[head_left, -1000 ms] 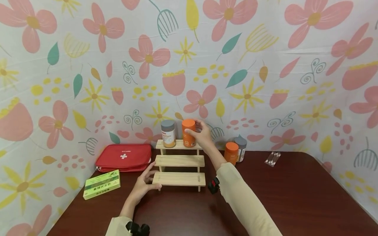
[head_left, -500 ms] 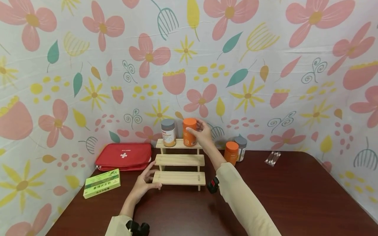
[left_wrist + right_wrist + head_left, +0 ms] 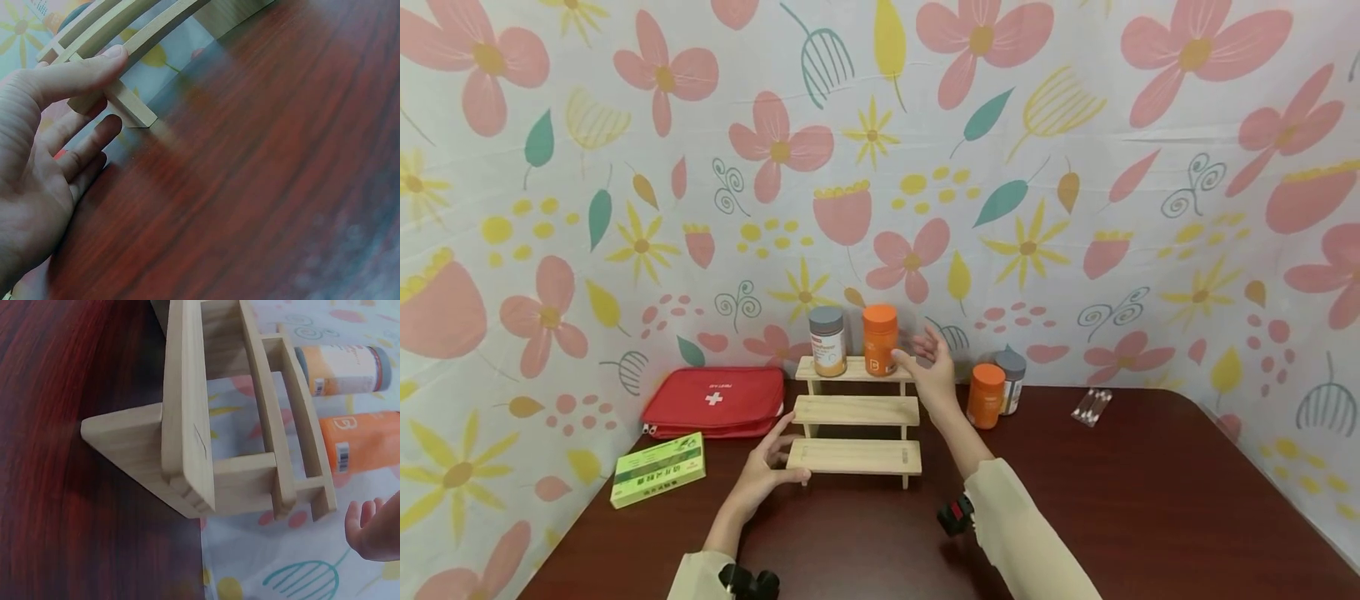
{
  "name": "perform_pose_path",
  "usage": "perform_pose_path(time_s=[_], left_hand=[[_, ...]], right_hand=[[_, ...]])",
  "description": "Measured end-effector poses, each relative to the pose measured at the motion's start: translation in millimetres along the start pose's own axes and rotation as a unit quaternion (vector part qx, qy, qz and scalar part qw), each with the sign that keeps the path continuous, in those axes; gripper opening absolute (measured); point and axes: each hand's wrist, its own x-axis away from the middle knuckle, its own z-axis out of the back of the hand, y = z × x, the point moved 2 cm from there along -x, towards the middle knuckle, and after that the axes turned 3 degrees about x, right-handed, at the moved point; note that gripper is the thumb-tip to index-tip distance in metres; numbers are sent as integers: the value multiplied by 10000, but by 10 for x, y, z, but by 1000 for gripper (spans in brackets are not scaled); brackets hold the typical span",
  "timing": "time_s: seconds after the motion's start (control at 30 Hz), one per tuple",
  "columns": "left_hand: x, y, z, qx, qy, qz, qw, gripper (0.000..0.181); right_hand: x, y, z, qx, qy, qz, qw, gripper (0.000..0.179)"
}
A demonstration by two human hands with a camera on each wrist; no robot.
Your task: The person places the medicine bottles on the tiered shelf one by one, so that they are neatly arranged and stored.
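Note:
A three-step wooden display stand (image 3: 854,456) sits on the table. On its top step, a grey-capped supplement bottle (image 3: 827,343) and an orange bottle (image 3: 879,343) stand upright side by side. My right hand (image 3: 934,375) is just right of the orange bottle, fingers spread and relaxed, holding nothing; in the right wrist view a gap separates the fingertips from that bottle (image 3: 359,442). At the stand's left end, my left hand (image 3: 760,473) holds the stand, thumb (image 3: 94,72) against the lowest step and fingers along the side.
Right of the stand, another orange bottle (image 3: 986,396) stands before a second grey-capped bottle (image 3: 1012,379). A small pack of cotton swabs (image 3: 1092,406) lies farther right. To the left are a red first-aid pouch (image 3: 715,400) and a green box (image 3: 659,469). A flower-print cloth (image 3: 1060,283) hangs behind.
My right hand has let go of the orange bottle on the top step and drawn back to the right and slightly down. The left hand stays at the stand.

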Motion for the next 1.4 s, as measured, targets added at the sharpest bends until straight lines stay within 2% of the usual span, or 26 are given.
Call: perform_pose_path(time_s=[0.27,0.5,0.63,0.9,1.07,1.2,1.4], left_hand=[[-52,-8,23,43,-30,-23,10000,95],[-72,-10,22,48,-57,-125,9999,94],[-60,-13,6,87,-110,-96,9999,93],[23,-36,21,71,-158,-18,9998,94],[-11,-31,18,41,-137,-31,9999,93],[-49,-22,20,105,-72,-96,9999,93],[-22,-19,23,39,-186,-30,9998,94]], right_hand=[[61,-36,187,-101,-111,23,9999,67],[129,-5,395,160,-391,34,9991,59],[204,5,588,293,-336,-121,9989,55],[310,45,896,254,81,-288,9992,57],[268,56,1045,94,413,-326,9986,53],[209,63,1129,-20,695,-162,9974,51],[215,185,1185,252,1231,-361,9914,49]])
